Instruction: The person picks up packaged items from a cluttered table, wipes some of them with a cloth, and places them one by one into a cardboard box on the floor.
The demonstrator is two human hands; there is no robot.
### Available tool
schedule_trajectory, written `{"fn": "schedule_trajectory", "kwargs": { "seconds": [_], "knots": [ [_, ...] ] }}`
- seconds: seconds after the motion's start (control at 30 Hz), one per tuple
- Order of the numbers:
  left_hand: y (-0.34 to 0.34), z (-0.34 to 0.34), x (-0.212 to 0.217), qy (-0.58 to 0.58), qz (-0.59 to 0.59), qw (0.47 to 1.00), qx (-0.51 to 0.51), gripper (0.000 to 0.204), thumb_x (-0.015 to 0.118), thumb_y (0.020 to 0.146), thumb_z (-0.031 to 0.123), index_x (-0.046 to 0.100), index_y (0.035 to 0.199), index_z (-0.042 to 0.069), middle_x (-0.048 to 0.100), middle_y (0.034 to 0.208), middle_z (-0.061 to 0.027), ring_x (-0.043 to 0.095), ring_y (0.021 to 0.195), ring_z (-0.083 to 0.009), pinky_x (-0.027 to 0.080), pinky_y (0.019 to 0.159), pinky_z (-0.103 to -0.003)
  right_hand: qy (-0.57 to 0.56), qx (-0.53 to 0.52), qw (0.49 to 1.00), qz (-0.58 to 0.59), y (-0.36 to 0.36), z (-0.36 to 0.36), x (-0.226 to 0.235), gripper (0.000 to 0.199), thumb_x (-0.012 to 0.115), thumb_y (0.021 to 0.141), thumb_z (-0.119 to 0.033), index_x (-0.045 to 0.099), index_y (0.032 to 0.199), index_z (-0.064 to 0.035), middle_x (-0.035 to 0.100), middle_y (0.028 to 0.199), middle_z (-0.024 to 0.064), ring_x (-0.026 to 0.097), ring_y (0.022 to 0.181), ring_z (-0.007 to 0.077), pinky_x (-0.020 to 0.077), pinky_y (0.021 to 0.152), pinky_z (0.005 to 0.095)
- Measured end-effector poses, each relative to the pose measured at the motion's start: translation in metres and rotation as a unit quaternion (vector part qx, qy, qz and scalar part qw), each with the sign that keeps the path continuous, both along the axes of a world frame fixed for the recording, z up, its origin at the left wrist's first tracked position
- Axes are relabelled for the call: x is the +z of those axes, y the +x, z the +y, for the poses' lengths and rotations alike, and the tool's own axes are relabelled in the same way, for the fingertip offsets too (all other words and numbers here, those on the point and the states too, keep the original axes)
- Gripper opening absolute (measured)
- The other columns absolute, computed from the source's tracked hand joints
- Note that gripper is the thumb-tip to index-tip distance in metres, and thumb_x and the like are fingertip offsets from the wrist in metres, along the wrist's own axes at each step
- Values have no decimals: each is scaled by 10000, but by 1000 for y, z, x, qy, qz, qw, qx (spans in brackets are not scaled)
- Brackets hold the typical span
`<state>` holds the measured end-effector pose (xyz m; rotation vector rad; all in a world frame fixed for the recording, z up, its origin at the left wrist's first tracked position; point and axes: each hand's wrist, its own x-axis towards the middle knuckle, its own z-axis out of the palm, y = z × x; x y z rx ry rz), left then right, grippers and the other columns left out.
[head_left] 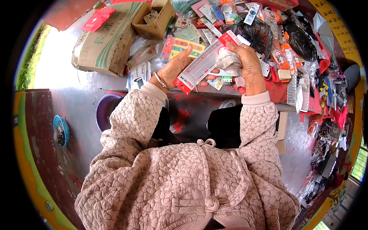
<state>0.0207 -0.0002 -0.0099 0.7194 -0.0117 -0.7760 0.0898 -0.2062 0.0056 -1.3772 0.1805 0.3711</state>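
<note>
My left hand (174, 69), a bangle (159, 79) at its wrist, grips the lower left end of a long, flat red-and-white package (201, 64). The package slants up to the right in front of me. In my right hand (250, 63) is a crumpled greyish-white cloth (229, 62), bunched under the fingers and pressed against the package's face near its upper end. Some fingers of both hands are hidden behind the package. Just beyond my left hand lies a yellow-and-red card (184, 47) with coloured strips. Small packets (217, 83) rest on the table below the package.
A large cardboard box (103, 42) stands at the far left, with a smaller open carton (155, 21) beside it. Packaged goods and black plastic bags (253, 36) crowd the table's right. On the floor at left are a purple tub (104, 111) and a blue basket (60, 128).
</note>
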Motion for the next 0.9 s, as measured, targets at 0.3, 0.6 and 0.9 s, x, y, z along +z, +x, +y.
{"fn": "schedule_trajectory", "kwargs": {
  "seconds": [0.3,0.6,0.9],
  "knots": [
    [7,-5,-11,47,-55,997,-7,438,461,853,45,316,1256,-46,507,1171,-194,595,952,-240,535,740,-307,-44,-63,995,-69,4,-13,2,169,641,737,-157,627,793,2,615,741,69,560,636,118,431,592,246],
    [9,-6,-22,101,-51,992,47,413,452,850,15,313,1235,-39,538,1105,-164,576,983,-271,520,785,-313,-256,59,863,-431,-35,36,5,195,619,750,-252,606,868,-98,582,819,71,581,772,221,455,688,302],
    [-4,-4,-4,55,-76,995,-44,523,488,826,46,263,1285,-65,473,1201,-216,595,935,-260,495,823,-357,-590,-214,695,-350,35,-54,-9,241,615,715,-279,625,837,-71,595,800,126,588,694,258,463,598,349]
  ]
}}
